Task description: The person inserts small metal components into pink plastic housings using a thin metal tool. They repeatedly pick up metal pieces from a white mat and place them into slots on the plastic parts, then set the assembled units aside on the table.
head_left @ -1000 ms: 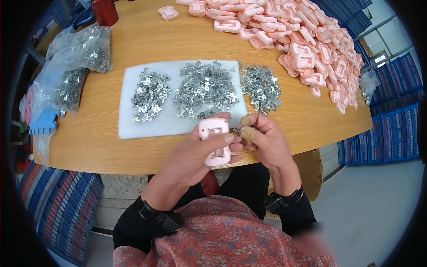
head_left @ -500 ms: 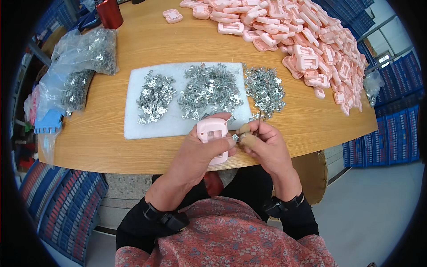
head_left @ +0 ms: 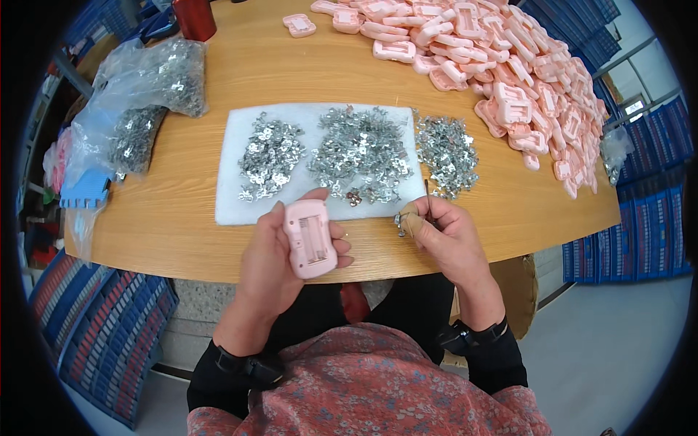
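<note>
My left hand (head_left: pixel 263 251) is wrapped round the edges of a pale pink plastic housing (head_left: pixel 313 240), its open battery compartment facing up. In my right hand (head_left: pixel 454 240) the thumb and forefinger, both wearing tan finger covers, pinch small shiny metal clips (head_left: pixel 400 222). A thin dark rod-like tool (head_left: pixel 427 192) sticks up from the same hand; its lower part is hidden. Beyond my hands a white foam sheet (head_left: pixel 227 171) bears a smaller heap of metal clips (head_left: pixel 270 156) and a larger heap (head_left: pixel 360 152). A few coppery pieces (head_left: pixel 354 198) lie at the larger heap's near edge.
Another clip heap (head_left: pixel 448 156) lies on the wooden table (head_left: pixel 167 218) right of the foam. Pink housings (head_left: pixel 509 102) are piled at the far right; one housing (head_left: pixel 299 25) lies apart. Clear bags of clips (head_left: pixel 171 76), a blue plastic piece (head_left: pixel 85 189) and a red container (head_left: pixel 194 19) stand left.
My hands have drawn apart: the left has moved left with the pink housing, and the right has shifted slightly right, holding the clips and tool. The view has shifted slightly.
</note>
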Available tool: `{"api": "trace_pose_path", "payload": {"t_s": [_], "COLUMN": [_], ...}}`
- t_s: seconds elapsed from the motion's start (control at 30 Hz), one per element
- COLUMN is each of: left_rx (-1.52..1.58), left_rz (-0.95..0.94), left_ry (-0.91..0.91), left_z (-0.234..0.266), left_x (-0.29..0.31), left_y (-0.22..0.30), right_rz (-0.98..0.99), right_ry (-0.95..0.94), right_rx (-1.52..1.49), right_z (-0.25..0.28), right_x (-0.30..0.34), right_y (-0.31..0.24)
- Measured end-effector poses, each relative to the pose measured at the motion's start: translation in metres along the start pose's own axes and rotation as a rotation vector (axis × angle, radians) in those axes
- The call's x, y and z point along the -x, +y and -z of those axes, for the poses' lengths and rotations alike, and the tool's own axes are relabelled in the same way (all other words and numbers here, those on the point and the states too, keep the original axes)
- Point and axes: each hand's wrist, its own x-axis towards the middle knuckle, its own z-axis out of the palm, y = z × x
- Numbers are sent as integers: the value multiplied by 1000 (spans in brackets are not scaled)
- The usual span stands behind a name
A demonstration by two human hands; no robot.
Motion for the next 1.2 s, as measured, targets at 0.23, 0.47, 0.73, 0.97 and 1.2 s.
{"api": "trace_pose_path", "payload": {"t_s": [0.23,0.47,0.73,0.97,1.2], "left_rx": [10,61,73,76,15], "left_rz": [-67,-55,-27,-25,-23], "left_ry": [39,17,2,53,75], "left_z": [24,31,34,35,27], "left_x": [13,16,16,14,12], "left_y": [15,16,18,16,15], "right_rz": [293,417,420,355,283], "right_ry": [-48,-142,-92,12,193], "right_rx": [585,1035,1011,941,617], "right_z": [-35,-79,-83,-58,26], "right_x": [-32,-58,-60,-49,-18], "right_y": [-14,-30,-38,-46,-28]}}
